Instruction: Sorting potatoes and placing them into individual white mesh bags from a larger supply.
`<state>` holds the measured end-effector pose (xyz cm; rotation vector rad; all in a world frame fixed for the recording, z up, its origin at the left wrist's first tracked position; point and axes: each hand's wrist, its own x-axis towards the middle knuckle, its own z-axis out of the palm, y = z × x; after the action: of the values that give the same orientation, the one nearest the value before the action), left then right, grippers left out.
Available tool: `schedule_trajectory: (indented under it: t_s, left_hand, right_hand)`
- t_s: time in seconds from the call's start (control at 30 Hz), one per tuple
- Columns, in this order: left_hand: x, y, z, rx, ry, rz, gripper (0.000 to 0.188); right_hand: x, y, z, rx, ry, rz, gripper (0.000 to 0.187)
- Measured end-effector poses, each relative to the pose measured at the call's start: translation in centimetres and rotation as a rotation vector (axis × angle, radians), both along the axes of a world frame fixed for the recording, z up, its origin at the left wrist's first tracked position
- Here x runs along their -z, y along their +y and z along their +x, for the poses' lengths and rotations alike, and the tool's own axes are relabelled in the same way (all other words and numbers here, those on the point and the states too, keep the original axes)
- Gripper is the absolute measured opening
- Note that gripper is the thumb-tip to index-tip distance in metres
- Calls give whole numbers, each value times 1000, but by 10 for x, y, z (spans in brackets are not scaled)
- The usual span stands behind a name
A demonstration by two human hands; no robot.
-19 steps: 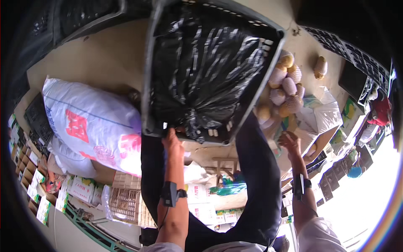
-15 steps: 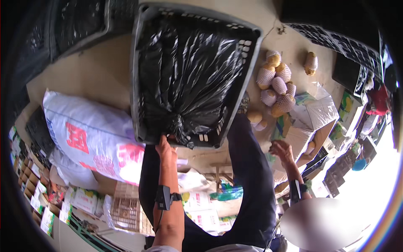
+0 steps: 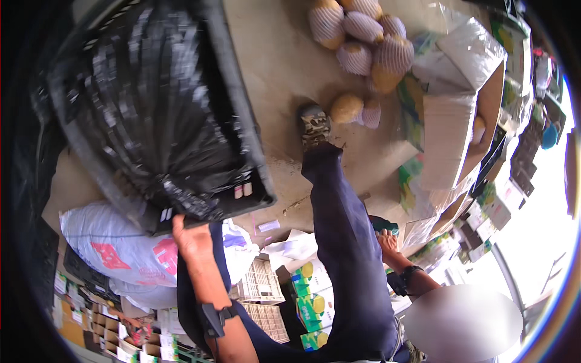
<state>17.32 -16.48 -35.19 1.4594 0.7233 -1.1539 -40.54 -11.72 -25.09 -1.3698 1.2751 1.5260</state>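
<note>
My left hand [image 3: 192, 239] is closed on the near rim of a black plastic crate [image 3: 233, 91], with the thumb up at the edge. A black plastic bag [image 3: 154, 103], gathered into a twist near my hand, covers the crate's inside. The crate is tilted, and its contents are hidden under the bag. My right hand [image 3: 388, 243] is low beside my right leg, fingers bent against a small dark green object [image 3: 384, 225], whose kind I cannot make out.
Several yellowish fruits in foam nets [image 3: 357, 58] lie on the floor ahead, two nearer my right shoe [image 3: 315, 124]. An opened carton [image 3: 451, 136] stands at right. A large white sack [image 3: 121, 248] lies at left, with beige plastic crates [image 3: 260, 281] and printed cartons [image 3: 315, 296] behind my legs.
The crate has shifted left in the view and turned, with my left hand still on its rim. My right hand has come in closer to my leg, against the dark green object.
</note>
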Motion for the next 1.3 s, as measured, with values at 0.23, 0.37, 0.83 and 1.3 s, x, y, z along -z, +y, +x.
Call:
schedule_trajectory:
  t_s: [0.23, 0.37, 0.83, 1.3]
  left_hand:
    - [-12, -16, 3, -35, -194, 125, 22]
    - [-15, -20, 2, -70, -314, 294, 19]
    - [-8, -12, -36, -210, -241, 236, 34]
    - [4, -21, -116, -357, -368, -8, 3]
  right_hand:
    - [60, 82, -72, -160, -224, 57, 20]
    - [92, 150, -101, -271, -310, 58, 25]
    - [103, -23, -37, 41, -301, 86, 35]
    - [138, -173, 43, 156, -477, 62, 46]
